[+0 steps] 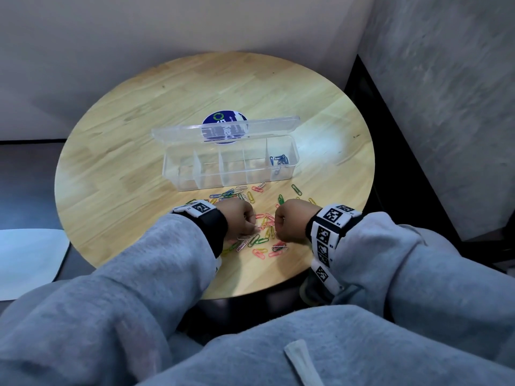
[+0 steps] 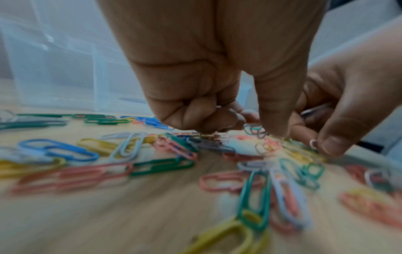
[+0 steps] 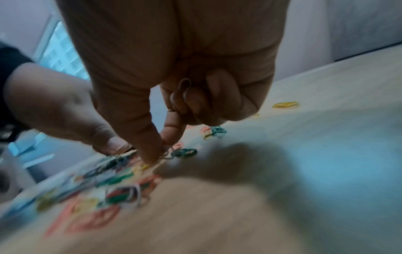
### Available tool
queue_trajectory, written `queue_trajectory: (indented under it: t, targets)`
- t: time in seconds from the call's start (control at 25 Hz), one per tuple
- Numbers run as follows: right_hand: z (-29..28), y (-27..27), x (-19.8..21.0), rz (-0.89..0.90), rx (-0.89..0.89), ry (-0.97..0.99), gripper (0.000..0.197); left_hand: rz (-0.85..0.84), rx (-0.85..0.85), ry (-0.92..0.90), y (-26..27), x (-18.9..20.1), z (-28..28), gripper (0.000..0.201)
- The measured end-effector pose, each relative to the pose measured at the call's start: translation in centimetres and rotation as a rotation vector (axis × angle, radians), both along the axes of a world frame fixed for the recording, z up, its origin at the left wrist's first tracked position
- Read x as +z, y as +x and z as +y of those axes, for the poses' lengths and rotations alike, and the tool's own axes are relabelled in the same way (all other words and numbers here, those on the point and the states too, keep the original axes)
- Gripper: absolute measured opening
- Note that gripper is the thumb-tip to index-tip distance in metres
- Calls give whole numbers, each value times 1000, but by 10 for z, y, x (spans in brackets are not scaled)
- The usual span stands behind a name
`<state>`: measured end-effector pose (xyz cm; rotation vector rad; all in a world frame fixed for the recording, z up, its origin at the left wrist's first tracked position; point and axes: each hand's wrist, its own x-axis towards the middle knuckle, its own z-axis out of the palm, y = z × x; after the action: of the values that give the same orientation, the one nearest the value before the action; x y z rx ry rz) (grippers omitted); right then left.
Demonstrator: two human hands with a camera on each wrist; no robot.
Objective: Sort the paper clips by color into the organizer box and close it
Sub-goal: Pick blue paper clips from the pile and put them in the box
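A clear organizer box [image 1: 178, 174] stands on the round wooden table [image 1: 125, 151] with its lid [image 1: 264, 125] tipped back. Its rightmost compartment holds several blue clips [image 1: 280, 160]; the other compartments look empty. Mixed-colour paper clips [image 1: 262, 242] lie scattered in front of the box. Both hands hover over this pile, knuckles up. My left hand [image 1: 252, 231] has its fingers curled, and its thumb and fingertips pinch a grey clip [image 2: 254, 130]. My right hand [image 3: 161, 153] keeps a silver clip [image 3: 183, 89] tucked in its curled fingers, while thumb and forefinger pinch another clip on the table.
A round blue sticker [image 1: 224, 121] shows through the lid. Stray clips [image 1: 296, 189] reach toward the table's right edge. A white sheet [image 1: 28, 260] lies lower left, off the table. Dark furniture [image 1: 418, 162] and a grey wall close in on the right.
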<state>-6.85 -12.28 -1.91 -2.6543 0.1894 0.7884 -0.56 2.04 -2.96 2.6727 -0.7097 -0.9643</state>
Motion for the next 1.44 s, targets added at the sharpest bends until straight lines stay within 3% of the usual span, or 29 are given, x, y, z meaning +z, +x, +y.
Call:
queue_trajectory:
  t: [0.12, 0.32, 0.64, 0.96, 1.04, 1.2, 1.32, 1.44]
  targets:
    - [-16, 6, 2, 77, -226, 201, 18, 116, 133, -137, 4, 8, 3, 21]
    - [-39, 10, -2, 214, -576, 719, 23, 386, 331, -446, 6, 21, 5, 23]
    - [-43, 4, -9, 155, -613, 773, 22, 524, 592, -508, -1, 29, 6, 24]
    - [-33, 0, -8, 233, -628, 779, 26, 569, 649, -381, 1, 27, 8, 33]
    - [-32, 0, -7, 252, -616, 797, 23, 498, 571, -285, 0, 29, 9, 24]
    - [-31, -1, -10, 243, -580, 786, 30, 65, 52, 68, -8, 26, 7, 10]
    - [-33, -1, -15, 232, -619, 800, 31, 13, -103, 209, -10, 18, 3, 18]
    - [-34, -1, -12, 262, -682, 856, 23, 4, -136, 235, -8, 12, 1, 20]
